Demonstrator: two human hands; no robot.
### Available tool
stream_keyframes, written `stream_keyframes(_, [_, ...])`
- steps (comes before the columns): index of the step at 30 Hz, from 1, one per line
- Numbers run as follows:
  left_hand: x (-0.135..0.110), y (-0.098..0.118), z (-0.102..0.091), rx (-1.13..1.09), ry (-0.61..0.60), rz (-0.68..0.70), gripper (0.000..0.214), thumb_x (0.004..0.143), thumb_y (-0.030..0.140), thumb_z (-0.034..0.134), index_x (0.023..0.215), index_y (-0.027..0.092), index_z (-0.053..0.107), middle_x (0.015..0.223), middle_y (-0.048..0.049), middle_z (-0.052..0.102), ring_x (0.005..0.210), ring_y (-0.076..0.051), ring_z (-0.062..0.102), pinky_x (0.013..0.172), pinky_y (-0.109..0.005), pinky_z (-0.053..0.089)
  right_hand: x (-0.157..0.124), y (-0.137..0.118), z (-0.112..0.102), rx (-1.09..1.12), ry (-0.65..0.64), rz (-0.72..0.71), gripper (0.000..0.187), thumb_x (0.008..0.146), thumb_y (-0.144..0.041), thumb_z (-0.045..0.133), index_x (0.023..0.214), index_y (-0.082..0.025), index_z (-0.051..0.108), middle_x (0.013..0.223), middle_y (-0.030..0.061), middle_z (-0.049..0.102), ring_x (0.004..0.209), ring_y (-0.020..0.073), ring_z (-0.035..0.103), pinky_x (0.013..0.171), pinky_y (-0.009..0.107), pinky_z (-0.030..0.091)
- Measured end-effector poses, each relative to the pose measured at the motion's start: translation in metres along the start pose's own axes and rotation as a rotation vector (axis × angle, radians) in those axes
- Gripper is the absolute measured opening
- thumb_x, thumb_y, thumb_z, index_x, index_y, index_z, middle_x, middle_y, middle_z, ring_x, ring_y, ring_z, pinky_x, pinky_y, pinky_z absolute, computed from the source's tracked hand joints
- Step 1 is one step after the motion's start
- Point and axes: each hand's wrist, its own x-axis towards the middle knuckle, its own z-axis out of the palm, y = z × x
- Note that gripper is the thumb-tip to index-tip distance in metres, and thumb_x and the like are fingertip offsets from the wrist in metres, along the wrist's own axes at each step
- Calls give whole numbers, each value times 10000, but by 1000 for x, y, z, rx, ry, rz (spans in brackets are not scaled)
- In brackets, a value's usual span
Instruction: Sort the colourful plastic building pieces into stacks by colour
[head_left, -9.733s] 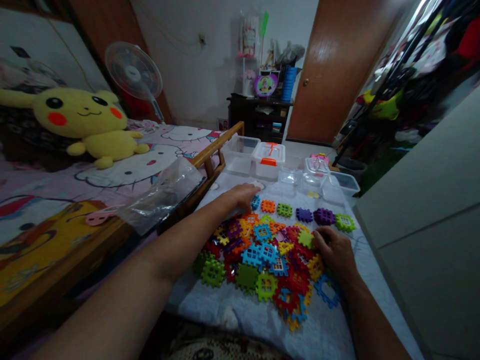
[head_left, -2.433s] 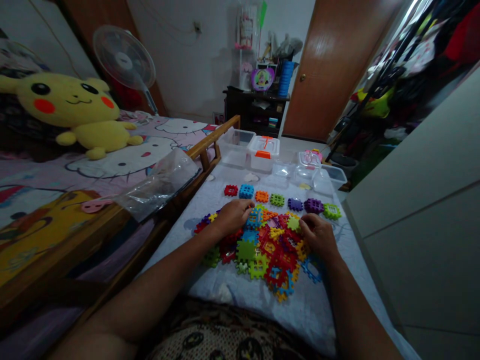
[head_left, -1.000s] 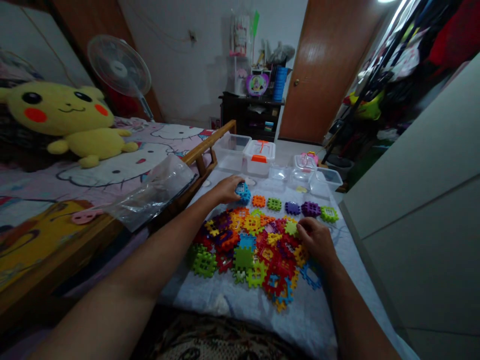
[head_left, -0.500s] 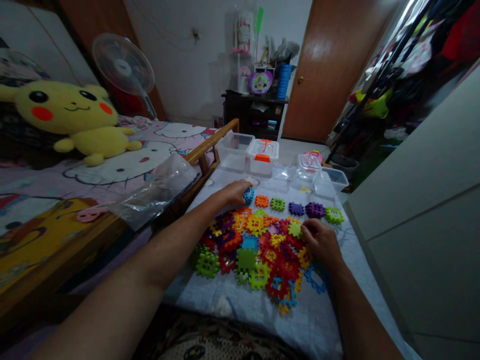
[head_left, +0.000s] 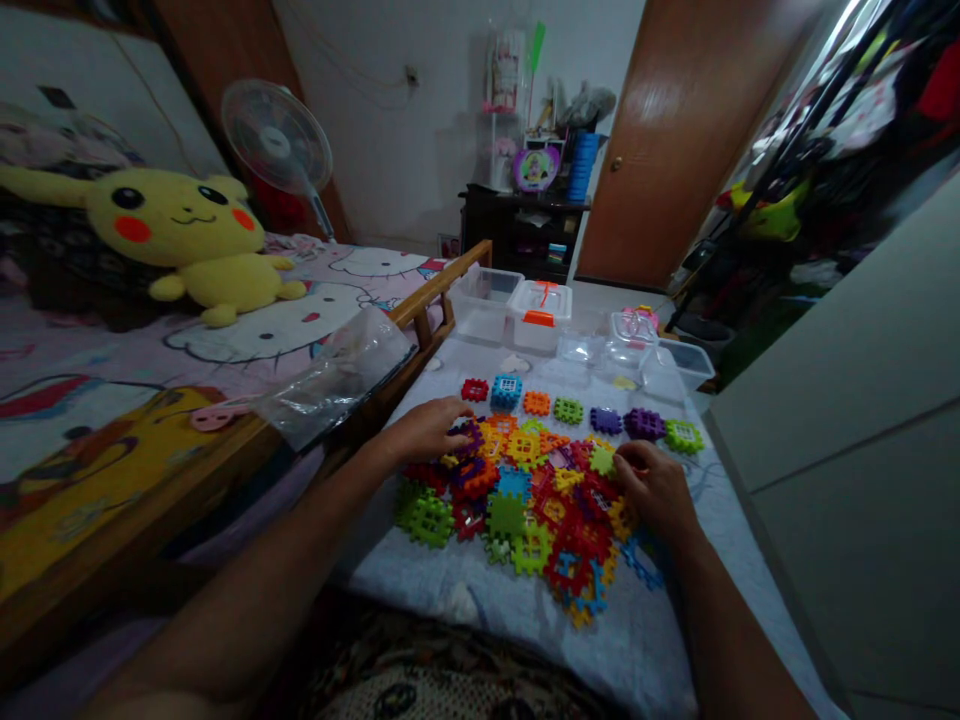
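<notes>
Left hand point(head_left: 427, 430): thumb and fingers parted at purple tile point(head_left: 472, 437). Right hand point(head_left: 660, 485): at lime tile point(head_left: 602, 460), can't tell if pinching. Tile pile point(head_left: 516, 484) toward near edge of table point(head_left: 645, 640), tile row point(head_left: 568, 410) beyond.

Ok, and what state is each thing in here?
Left hand: at the pile, grip unclear
Right hand: at a lime piece, grip unclear
Pile: loose, jumbled
Back row: lined up
Orange-latched box: lidded
Left clear box: lidless
Door: looks shut
</notes>
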Motion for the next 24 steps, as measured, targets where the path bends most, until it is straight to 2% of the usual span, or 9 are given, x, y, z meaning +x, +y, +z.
stream_keyframes(3, [-7,4,12,8,15,-26,538,768,356,690,1259,171,567,1234,-108,631,1134,-253,593,979,-321,445,0,0,1,-11,2,-16,209,853,-351,520,769,-191,627,766,50,644,695,196,605,659,313,458])
stream_keyframes(7, [-7,9,19,28,68,-53,488,763,291,671,1230,182,579,1180,-102,635,1092,-253,605,943,-321,462,0,-1,0,-22,9,-30,200,859,-339,520,763,-193,618,763,47,637,694,194,599,664,313,448])
stream_keyframes(11, [-6,17,17,21,157,-20,517,737,237,669,1237,158,564,1196,-125,621,1106,-271,594,959,-349,460,0,-2,0,-13,10,-48,189,871,-320,513,769,-195,611,773,49,633,718,196,594,677,315,443])
stream_keyframes(15, [-3,40,8,-38,238,65,520,749,212,662,1251,175,533,1243,-117,604,1153,-267,570,999,-371,439,0,-5,0,-21,18,-89,169,864,-302,524,772,-197,619,783,58,633,767,215,592,710,332,435])
stream_keyframes(20, [9,78,13,-120,143,256,369,797,232,673,1155,219,584,1182,-78,634,1106,-253,579,969,-386,452,0,-9,2,-34,9,-121,145,859,-291,541,792,-197,629,807,68,644,810,237,580,751,361,428])
stream_keyframes(24, [20,92,30,-143,78,344,372,787,216,700,1146,212,600,1143,-92,652,1031,-253,601,908,-389,481,-1,-11,4,-33,-11,-132,124,859,-276,546,808,-201,630,817,71,650,831,244,571,766,371,426])
